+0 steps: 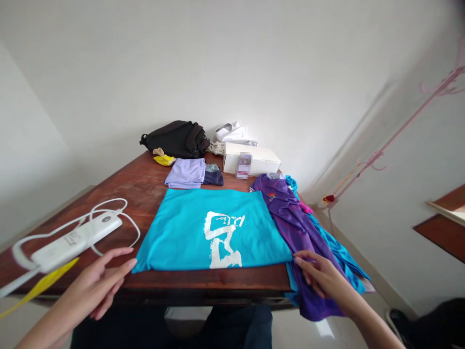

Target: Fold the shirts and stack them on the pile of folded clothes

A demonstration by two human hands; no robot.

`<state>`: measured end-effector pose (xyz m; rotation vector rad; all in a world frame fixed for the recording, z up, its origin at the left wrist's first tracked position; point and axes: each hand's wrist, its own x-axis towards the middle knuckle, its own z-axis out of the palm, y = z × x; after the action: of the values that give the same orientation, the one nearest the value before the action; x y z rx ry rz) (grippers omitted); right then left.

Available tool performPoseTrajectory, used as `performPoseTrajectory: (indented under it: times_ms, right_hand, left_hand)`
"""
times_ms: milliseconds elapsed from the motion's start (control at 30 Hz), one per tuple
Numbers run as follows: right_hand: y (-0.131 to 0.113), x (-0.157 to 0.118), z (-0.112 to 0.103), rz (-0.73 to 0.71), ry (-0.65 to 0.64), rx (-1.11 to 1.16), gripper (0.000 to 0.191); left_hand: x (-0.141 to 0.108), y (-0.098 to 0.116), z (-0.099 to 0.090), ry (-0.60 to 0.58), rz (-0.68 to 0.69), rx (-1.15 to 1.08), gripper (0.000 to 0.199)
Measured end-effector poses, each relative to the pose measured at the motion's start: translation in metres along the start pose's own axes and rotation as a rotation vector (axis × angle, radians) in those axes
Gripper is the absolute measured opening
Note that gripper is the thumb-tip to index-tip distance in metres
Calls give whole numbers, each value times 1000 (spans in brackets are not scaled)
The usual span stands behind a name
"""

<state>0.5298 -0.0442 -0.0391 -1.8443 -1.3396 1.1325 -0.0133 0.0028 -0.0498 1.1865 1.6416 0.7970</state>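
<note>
A turquoise T-shirt (185,228) with white printing lies folded into a flat, roughly rectangular shape near the table's front edge. At its near left corner is my left hand (103,277), with index finger and thumb stretched out and apart, the thumb tip at the cloth. My right hand (319,272) pinches the shirt's near right corner between thumb and forefinger. Beneath and beside that hand, a purple shirt (290,208) lies over other turquoise clothes (341,249) and hangs off the table's right side.
A white power strip (80,240) with a looped cable lies left on the wooden table (127,182), near a yellow strap (47,286). Farther back are folded lavender cloth (186,173), dark cloth (213,177), a black backpack (172,138) and a white box (261,157). A pink coat rack (395,128) leans right.
</note>
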Motion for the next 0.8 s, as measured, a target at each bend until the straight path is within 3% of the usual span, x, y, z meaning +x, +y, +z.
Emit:
performPoseTrajectory:
  times_ms: [167, 333, 533, 800]
  right_hand:
    - [-7, -1, 10, 6, -7, 150, 69]
    - [-4, 4, 13, 12, -31, 262, 59]
    - [-8, 6, 13, 24, -132, 243, 51]
    - [-7, 4, 15, 55, -47, 230, 45]
  left_hand:
    - [-9, 4, 10, -106, -57, -98, 99]
    - [-10, 0, 13, -57, -29, -140, 99]
    - [-3, -7, 14, -57, -76, -82, 80]
    - [-11, 9, 10, 33, -145, -158, 79]
